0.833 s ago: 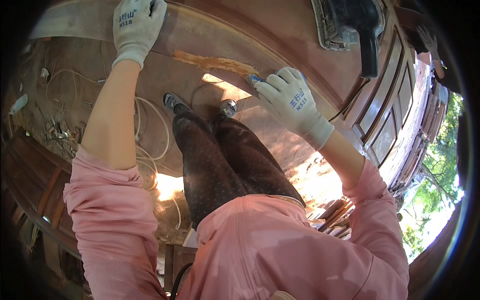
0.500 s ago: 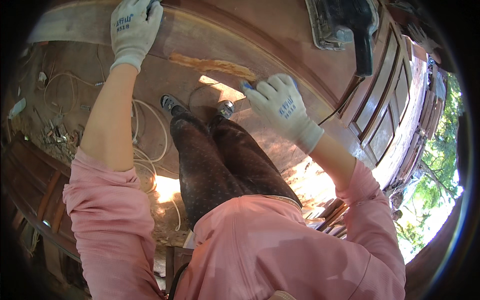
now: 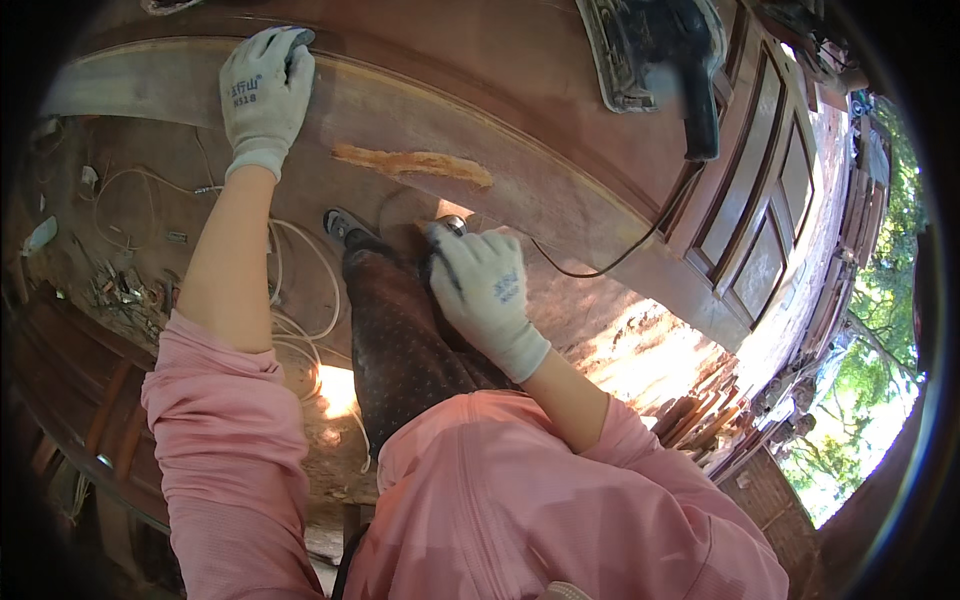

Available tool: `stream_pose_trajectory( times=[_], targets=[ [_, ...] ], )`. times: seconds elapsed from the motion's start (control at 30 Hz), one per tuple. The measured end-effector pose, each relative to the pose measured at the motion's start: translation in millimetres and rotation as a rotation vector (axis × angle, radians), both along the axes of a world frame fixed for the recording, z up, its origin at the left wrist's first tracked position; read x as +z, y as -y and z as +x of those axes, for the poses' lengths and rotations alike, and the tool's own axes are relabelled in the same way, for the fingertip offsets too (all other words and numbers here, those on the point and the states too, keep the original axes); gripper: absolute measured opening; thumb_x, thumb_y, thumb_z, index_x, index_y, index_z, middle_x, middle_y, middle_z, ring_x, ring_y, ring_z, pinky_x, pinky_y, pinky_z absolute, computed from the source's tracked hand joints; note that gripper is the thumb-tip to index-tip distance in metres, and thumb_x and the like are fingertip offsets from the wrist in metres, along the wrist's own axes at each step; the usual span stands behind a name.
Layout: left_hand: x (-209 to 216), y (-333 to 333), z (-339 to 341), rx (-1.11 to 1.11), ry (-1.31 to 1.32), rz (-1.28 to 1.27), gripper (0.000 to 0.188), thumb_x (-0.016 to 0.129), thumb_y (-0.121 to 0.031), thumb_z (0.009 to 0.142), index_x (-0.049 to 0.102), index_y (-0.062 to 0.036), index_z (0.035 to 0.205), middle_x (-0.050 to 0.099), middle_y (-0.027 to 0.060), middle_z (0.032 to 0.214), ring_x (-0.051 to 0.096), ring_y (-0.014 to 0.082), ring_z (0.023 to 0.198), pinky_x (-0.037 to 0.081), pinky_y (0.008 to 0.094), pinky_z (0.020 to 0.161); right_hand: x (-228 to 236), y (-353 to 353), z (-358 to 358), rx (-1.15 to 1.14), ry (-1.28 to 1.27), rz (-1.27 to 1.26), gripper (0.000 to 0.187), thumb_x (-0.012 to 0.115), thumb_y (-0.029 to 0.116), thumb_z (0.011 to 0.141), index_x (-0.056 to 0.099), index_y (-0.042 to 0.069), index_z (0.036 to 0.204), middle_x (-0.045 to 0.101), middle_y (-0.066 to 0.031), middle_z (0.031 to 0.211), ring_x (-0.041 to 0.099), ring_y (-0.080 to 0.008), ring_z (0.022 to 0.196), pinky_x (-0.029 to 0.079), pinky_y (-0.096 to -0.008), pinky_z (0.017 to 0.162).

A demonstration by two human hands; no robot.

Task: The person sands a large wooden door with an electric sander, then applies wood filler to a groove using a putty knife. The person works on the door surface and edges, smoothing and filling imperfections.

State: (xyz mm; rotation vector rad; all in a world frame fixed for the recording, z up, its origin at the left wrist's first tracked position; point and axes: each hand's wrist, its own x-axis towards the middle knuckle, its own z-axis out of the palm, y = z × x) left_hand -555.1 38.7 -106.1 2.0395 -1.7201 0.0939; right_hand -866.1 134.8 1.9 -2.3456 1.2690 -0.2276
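Observation:
My left hand (image 3: 265, 95), in a white work glove with dark fingertips, rests on the pale curved border of a large brown wooden panel (image 3: 560, 100). Its fingers bend over the wood, with the thumb apart from them. A rough, orange-brown strip (image 3: 415, 162) runs along the panel's near edge, between my two hands. My right hand (image 3: 485, 295), gloved the same way, hovers over my lap, away from the panel. Its fingers are curled closed; a small brownish bit shows at the tips, too blurred to name.
A black power tool (image 3: 660, 55) with a flat base lies on the panel, and a dark cord (image 3: 600, 270) hangs below the edge. Framed wooden panelling (image 3: 760, 190) stands at right. A pale hose (image 3: 325, 285) coils on the floor beside debris; slatted wooden furniture (image 3: 75, 370) is at left.
My right hand has moved from beside the panel's edge back and to the left, over my lap. The left hand keeps its place on the wood while the view shifts slightly.

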Motion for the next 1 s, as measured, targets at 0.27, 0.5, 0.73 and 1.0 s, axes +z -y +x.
stream_pose_trajectory(
  times=[0.27, 0.5, 0.73, 1.0],
  targets=[
    [8, 0, -6, -0.005, -0.007, 0.005, 0.022, 0.061, -0.025, 0.096, 0.074, -0.0154, 0.110, 0.072, 0.0047, 0.119, 0.063, 0.0279, 0.117, 0.045, 0.0442, 0.108, -18, 45, -5, -0.024, -0.035, -0.185, 0.035, 0.067, 0.016, 0.088, 0.070, 0.010, 0.122, 0.062, -0.0041, 0.088, 0.058, -0.0267, 0.086, 0.044, -0.0448, 0.082],
    [11, -7, -10, -0.013, -0.061, 0.096, 0.026, 0.059, -0.022, 0.098, 0.069, -0.0128, 0.120, 0.067, 0.0100, 0.128, 0.058, 0.0333, 0.124, 0.041, 0.0495, 0.111, 2, 7, -28, 0.001, -0.027, -0.054, 0.036, 0.070, 0.016, 0.087, 0.069, 0.009, 0.123, 0.065, -0.0072, 0.097, 0.058, -0.0308, 0.090, 0.045, -0.0471, 0.087],
    [32, -1, -22, -0.018, -0.138, 0.205, 0.027, 0.056, -0.023, 0.095, 0.067, -0.0079, 0.114, 0.064, 0.0139, 0.126, 0.054, 0.0351, 0.128, 0.037, 0.0549, 0.115, 17, 18, -18, -0.590, 0.141, -0.068, 0.035, 0.066, 0.011, 0.095, 0.069, 0.002, 0.128, 0.074, -0.0154, 0.119, 0.067, -0.0338, 0.107, 0.051, -0.0436, 0.097],
    [22, -7, -6, -0.261, -0.290, 0.123, 0.041, 0.064, -0.029, 0.089, 0.064, -0.0067, 0.123, 0.061, 0.0134, 0.131, 0.050, 0.0340, 0.130, 0.032, 0.0549, 0.118, -6, 38, 67, -0.785, 0.355, -0.063, 0.035, 0.069, 0.022, 0.093, 0.071, 0.006, 0.124, 0.075, -0.0149, 0.113, 0.067, -0.0371, 0.106, 0.051, -0.0480, 0.095]
  ],
)
